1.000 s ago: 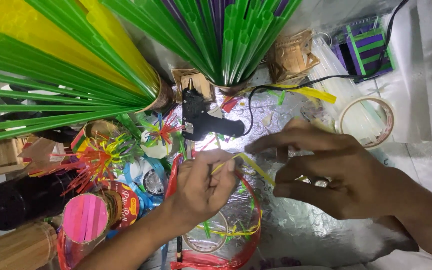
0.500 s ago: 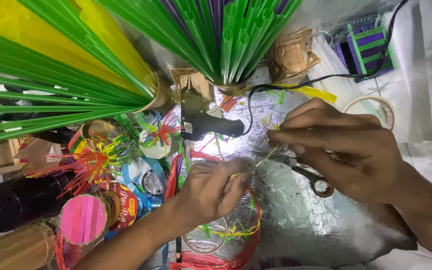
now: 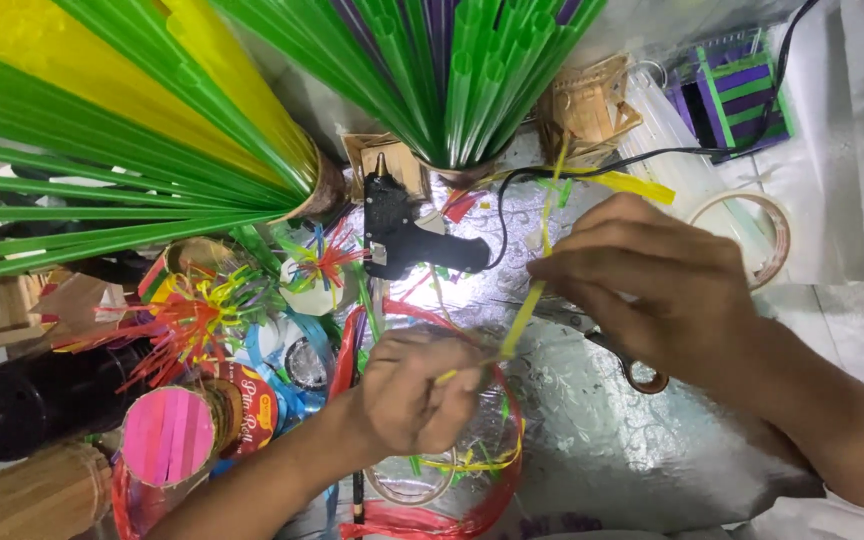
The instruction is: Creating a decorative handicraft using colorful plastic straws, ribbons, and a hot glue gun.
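Observation:
My left hand (image 3: pixel 414 392) pinches the lower end of a thin yellow-green straw strip (image 3: pixel 522 320). My right hand (image 3: pixel 657 282) holds scissors (image 3: pixel 624 358), their brown loop handle showing under the palm, and its fingers close around the strip higher up. The strip runs upward past my right hand toward the bundles of straws. Both hands work over a crinkled silver foil sheet (image 3: pixel 602 450). A black glue gun (image 3: pixel 404 232) lies just above my left hand with its cord trailing right.
Large fans of green and yellow straws (image 3: pixel 132 150) and green and purple straws (image 3: pixel 442 70) fill the top. Left are decorated cans, a pink-topped cylinder (image 3: pixel 167 435) and a black cylinder (image 3: pixel 32 400). A tape roll (image 3: pixel 767 235) and a purple-green box (image 3: pixel 737 95) sit at right.
My right hand has shifted up and left over the strip with the scissors. My left hand slid slightly lower and keeps its pinch on the strip's end.

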